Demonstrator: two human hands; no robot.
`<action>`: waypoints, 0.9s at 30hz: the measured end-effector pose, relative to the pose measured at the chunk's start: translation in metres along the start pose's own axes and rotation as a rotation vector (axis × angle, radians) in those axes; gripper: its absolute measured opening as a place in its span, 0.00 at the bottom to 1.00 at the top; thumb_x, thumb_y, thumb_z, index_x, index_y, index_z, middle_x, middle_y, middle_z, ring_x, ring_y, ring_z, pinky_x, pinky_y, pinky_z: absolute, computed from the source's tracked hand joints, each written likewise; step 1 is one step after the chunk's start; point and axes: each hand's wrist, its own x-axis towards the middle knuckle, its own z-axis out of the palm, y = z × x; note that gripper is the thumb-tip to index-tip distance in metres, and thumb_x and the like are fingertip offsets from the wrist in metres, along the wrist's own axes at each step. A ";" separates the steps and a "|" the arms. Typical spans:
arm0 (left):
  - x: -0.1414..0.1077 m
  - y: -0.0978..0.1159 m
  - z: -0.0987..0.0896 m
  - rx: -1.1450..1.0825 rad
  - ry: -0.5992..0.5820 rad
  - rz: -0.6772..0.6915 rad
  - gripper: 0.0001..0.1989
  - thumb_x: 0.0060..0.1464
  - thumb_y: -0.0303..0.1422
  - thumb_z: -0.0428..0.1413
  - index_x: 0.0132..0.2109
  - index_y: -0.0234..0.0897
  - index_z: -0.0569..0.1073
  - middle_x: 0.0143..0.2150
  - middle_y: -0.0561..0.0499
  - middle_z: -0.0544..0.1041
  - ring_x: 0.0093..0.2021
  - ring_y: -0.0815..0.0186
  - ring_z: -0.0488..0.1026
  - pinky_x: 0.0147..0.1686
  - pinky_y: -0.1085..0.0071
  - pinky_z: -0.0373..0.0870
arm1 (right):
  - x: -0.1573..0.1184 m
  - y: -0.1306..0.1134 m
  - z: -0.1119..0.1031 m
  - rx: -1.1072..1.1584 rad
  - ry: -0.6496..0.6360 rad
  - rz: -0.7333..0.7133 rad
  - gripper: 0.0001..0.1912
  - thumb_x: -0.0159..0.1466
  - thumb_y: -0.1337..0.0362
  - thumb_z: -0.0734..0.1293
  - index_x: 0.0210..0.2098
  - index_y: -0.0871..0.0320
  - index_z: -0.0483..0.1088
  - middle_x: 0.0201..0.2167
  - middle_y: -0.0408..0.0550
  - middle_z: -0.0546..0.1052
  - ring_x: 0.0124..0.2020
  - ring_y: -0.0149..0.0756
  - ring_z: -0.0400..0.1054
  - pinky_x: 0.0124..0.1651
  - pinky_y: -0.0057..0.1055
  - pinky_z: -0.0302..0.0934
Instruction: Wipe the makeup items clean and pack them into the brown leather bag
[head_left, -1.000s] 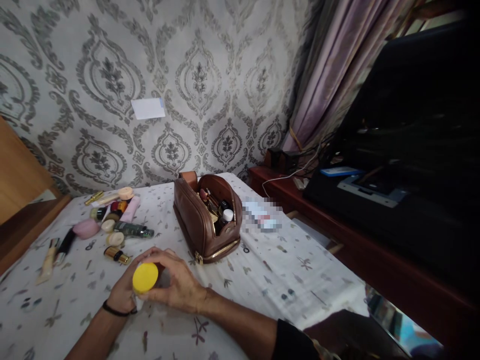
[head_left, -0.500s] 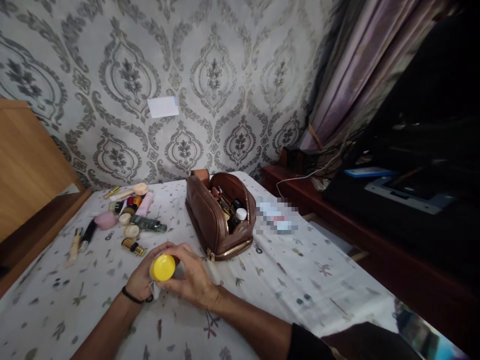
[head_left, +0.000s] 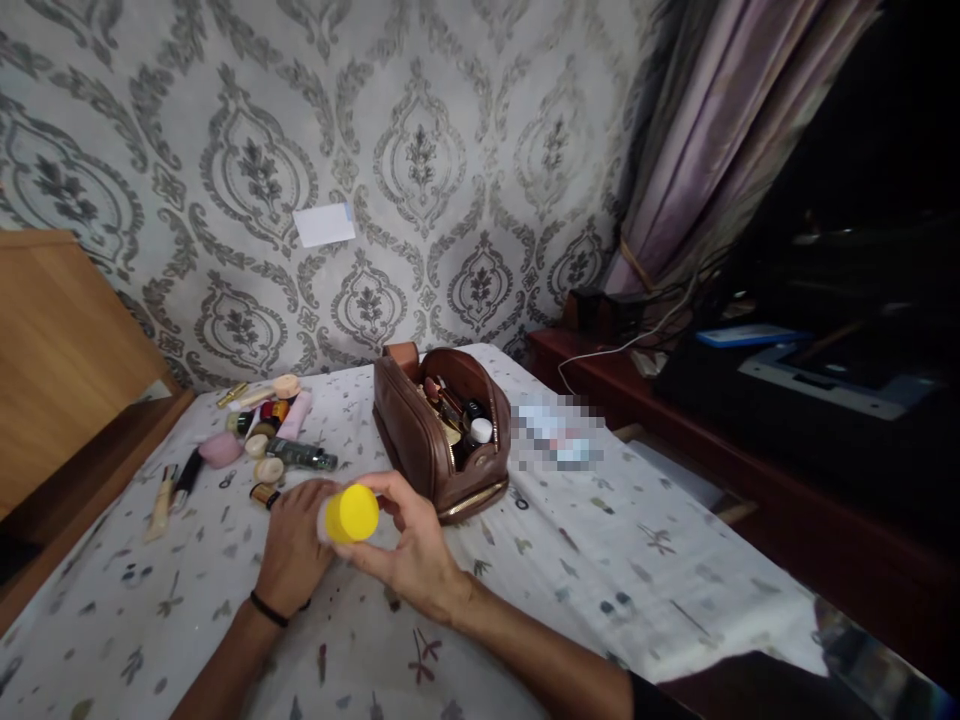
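My right hand [head_left: 409, 550] is closed around a small container with a yellow lid [head_left: 354, 514], thumb below it and fingers above. A pale side of the container shows at its left. Palm down, my left hand [head_left: 296, 535] lies just beside it, a dark band on the wrist. Its fingers reach forward, partly stretched, and the tips are hidden near the container. Just beyond them is a small dark and gold bottle [head_left: 264, 496], partly covered. Behind my right hand stands an open brown toiletry bag [head_left: 409, 425], with a white-capped bottle [head_left: 480, 432] and other cosmetics inside.
At the left of the patterned cloth [head_left: 600, 560] lie several cosmetics, among them a dark green bottle [head_left: 300, 453], a pink jar [head_left: 220, 450] and a beige tube [head_left: 161, 505]. A wooden panel [head_left: 67, 360] borders the left; a dark red ledge [head_left: 712, 450] runs along the right.
The yellow-lidded container has moved right and slightly up with my right hand. My left hand has turned palm down, no longer cupping it, and now partly covers the dark and gold bottle.
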 end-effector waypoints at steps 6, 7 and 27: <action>0.009 0.025 -0.004 -0.033 0.066 0.195 0.22 0.57 0.29 0.48 0.59 0.36 0.63 0.58 0.39 0.69 0.58 0.52 0.66 0.56 0.52 0.65 | -0.002 -0.012 -0.032 -0.046 0.010 -0.011 0.22 0.52 0.63 0.75 0.44 0.55 0.68 0.40 0.45 0.76 0.41 0.35 0.70 0.46 0.31 0.65; 0.013 0.032 -0.004 -0.035 0.072 0.244 0.23 0.58 0.29 0.48 0.61 0.36 0.61 0.59 0.38 0.68 0.59 0.52 0.65 0.56 0.51 0.64 | -0.002 -0.015 -0.037 -0.048 0.016 -0.011 0.21 0.52 0.63 0.75 0.44 0.55 0.68 0.40 0.44 0.76 0.41 0.35 0.71 0.46 0.31 0.65; 0.085 0.100 -0.009 -0.127 -0.020 0.445 0.20 0.62 0.30 0.49 0.60 0.34 0.58 0.61 0.37 0.68 0.67 0.55 0.59 0.63 0.51 0.57 | 0.031 -0.023 -0.118 -0.259 0.264 -0.021 0.20 0.55 0.55 0.74 0.43 0.55 0.68 0.41 0.48 0.76 0.42 0.39 0.72 0.47 0.36 0.67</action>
